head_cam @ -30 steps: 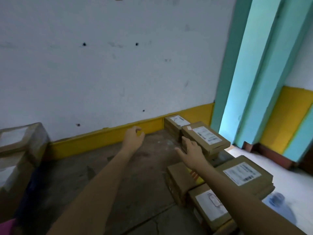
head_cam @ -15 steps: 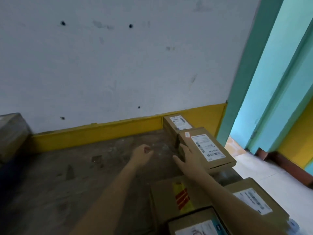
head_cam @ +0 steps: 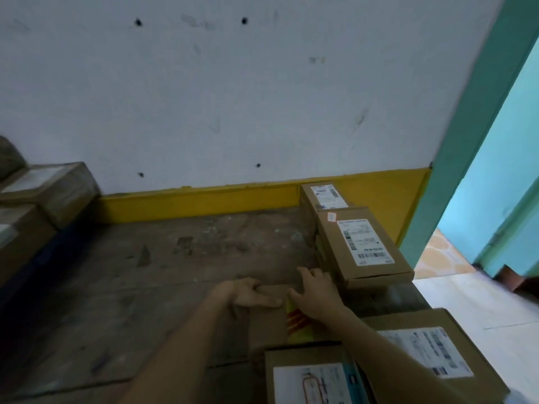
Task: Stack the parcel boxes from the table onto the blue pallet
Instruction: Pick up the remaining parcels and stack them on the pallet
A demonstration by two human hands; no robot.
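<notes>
Both my hands have dropped onto the flat brown cardboard box (head_cam: 268, 322) with its red-striped yellow label.
Left hand (head_cam: 248, 293) curls over its far edge; right hand (head_cam: 315, 293) lies spread, gripping nothing.

White wall (head_cam: 233, 97) ahead of me, scuffed, with a few small dark holes. Yellow painted band (head_cam: 198, 199) runs along its foot, meeting the far edge of a worn, stained brown wooden surface (head_cam: 131, 272). Off that surface's right edge a teal door frame (head_cam: 466, 126) rises, lighter turquoise wall (head_cam: 501, 170) beyond it. Pale tiled floor (head_cam: 466, 301) below, brighter than my side, which sits in dim light. Dark red skirting (head_cam: 513, 278) at the floor's far right.
</notes>
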